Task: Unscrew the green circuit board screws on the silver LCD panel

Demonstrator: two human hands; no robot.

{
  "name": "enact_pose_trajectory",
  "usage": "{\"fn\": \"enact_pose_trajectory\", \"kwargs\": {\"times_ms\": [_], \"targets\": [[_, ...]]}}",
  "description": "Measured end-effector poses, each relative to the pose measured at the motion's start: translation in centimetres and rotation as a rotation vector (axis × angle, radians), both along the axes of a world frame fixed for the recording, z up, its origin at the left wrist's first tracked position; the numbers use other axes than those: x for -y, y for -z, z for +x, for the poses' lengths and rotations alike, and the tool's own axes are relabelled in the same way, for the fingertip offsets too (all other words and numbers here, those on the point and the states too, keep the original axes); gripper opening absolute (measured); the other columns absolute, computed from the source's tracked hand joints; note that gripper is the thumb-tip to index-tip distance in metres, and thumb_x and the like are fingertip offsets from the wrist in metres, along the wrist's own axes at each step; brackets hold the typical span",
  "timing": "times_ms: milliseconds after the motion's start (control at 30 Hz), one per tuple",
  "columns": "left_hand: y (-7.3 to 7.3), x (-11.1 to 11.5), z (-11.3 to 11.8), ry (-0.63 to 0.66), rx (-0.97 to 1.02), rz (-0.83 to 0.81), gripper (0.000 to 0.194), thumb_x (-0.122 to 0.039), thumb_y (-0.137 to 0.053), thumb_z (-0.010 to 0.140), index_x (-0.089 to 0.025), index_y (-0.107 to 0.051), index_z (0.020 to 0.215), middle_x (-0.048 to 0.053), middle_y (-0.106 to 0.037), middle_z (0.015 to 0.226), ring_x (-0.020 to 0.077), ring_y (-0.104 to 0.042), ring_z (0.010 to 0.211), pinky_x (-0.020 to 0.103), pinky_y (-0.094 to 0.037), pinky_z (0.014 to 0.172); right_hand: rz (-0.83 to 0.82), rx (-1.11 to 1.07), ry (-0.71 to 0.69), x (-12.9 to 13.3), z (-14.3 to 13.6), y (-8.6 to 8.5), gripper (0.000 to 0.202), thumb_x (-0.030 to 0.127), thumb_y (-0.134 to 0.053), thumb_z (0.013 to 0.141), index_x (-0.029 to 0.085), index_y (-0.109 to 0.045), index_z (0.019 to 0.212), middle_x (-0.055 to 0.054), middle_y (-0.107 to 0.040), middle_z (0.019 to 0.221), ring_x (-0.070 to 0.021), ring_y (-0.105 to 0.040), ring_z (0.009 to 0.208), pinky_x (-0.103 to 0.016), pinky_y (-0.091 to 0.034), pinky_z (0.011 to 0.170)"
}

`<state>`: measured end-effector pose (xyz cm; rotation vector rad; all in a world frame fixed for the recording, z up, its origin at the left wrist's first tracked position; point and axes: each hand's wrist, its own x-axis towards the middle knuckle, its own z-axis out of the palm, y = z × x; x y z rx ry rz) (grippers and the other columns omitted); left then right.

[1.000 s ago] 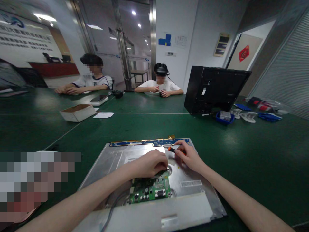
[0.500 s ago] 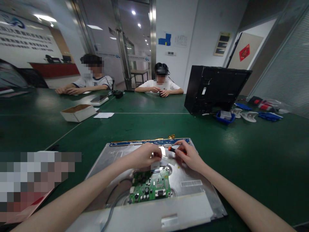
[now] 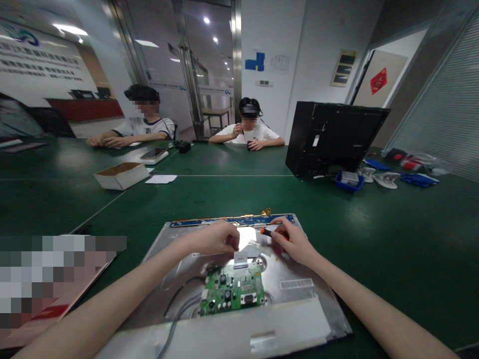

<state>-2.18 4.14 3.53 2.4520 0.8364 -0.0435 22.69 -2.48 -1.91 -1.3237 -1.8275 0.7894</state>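
left hand (image 3: 220,236) moved farther left

Nothing's really readable tbh: wall sign (image 3: 41,62) is blurry, so's the red diamond (image 3: 378,81) on the door (image 3: 396,62) and the barcode label (image 3: 297,283) near the right edge of the metal panel (image 3: 288,269).

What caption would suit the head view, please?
Right hand holds an orange-black tool over a metal panel bearing a circuit board.

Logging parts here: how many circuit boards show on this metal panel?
2: the green board near the middle of the metal panel, and the blue board along its far edge. Others may be hidden.
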Motion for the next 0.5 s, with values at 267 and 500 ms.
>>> {"fn": "enact_pose_trajectory", "kwargs": {"times_ms": [267,500], "targets": [[1.5,-0.8,-0.3,0.01,0.144,-0.16,0.007,-0.015,-0.066,0.072,-0.015,-0.073,0.071,0.001,-0.062,0.074,0.0136,-0.057,0.067,0.022,-0.043,0.062,0.049,0.055,-0.011,0.1,0.1,0.0,0.023,0.028,-0.047,0.093,0.02,-0.051,0.114,-0.002,-0.067,0.08,-0.0193,-0.061,0.073,-0.031,-0.042,0.069],[1.7,-1.1,-0.6,0.034,0.174,-0.178,0.007,-0.017,-0.066,0.073,-0.016,-0.073,0.074,0.001,-0.063,0.073,0.0139,-0.057,0.067,0.021,-0.042,0.061,0.127,0.132,-0.089,0.9,-1.2,-2.1,0.031,0.033,-0.05,0.093,0.018,-0.056,0.119,-0.008,-0.068,0.104,-0.0212,-0.061,0.089,-0.032,-0.043,0.076]]}}
